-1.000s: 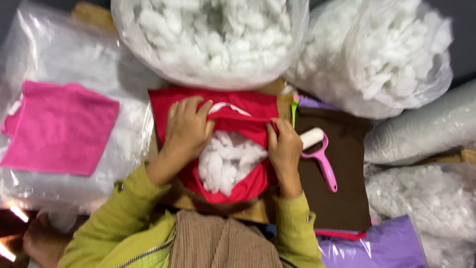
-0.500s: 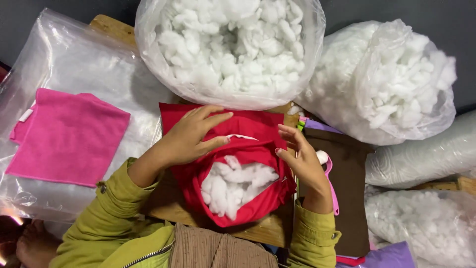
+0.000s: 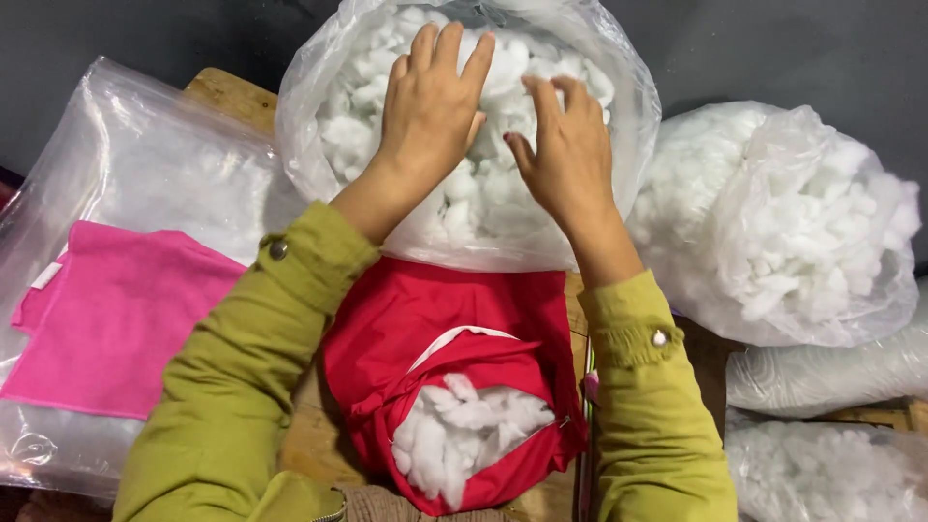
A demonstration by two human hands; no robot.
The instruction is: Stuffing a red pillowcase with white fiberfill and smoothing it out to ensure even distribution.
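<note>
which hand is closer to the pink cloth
Left. The left hand lies on the stuffing in the open bag, on the side toward the pink cloth; the right hand is farther across the bag.

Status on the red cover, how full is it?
Done: red cover is unzipped with white stuffing showing in its opening, though it looks only partly full. In hand: left hand and right hand are both in the open bag of stuffing. Left: more filling, then zipping shut.

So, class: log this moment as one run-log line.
left hand: on white stuffing | right hand: on stuffing | clear plastic bag: open | red fabric cover: part-filled
</note>
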